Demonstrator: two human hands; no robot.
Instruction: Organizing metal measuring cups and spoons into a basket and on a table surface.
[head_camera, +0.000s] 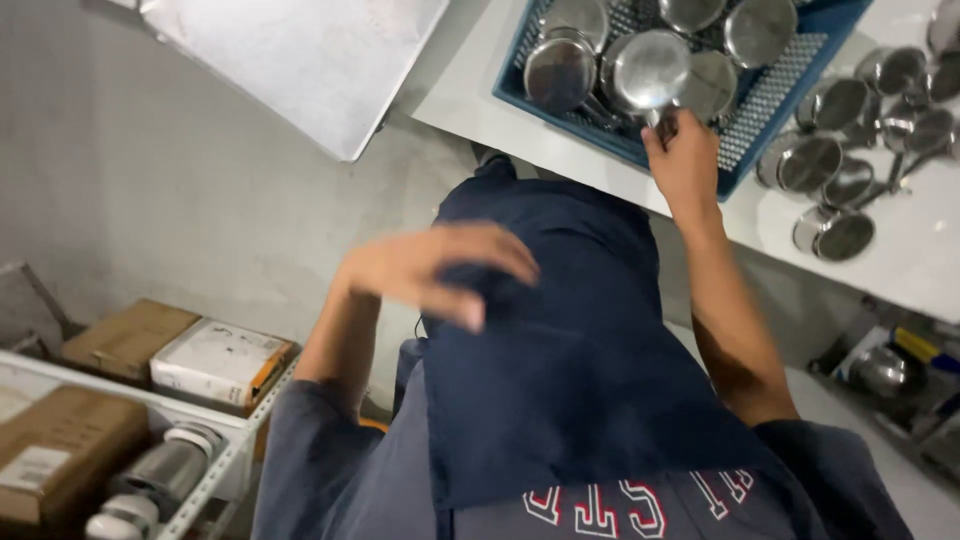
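Note:
My right hand (685, 160) grips the handle of a shiny steel saucepan (648, 68), which rests among other steel pans in a blue perforated crate (775, 95) on the white table (520, 125). My left hand (435, 265) hovers in front of my dark blue apron (570, 370), fingers loosely spread and blurred, holding nothing. Several more steel saucepans (835, 165) lie on the table to the right of the crate.
A metal sheet (300, 55) juts out at the upper left. A white wire shelf (215, 455) at lower left carries cardboard boxes (125, 340) and steel canisters (160, 470). More metal items lie low at the right (885, 370). The floor is grey concrete.

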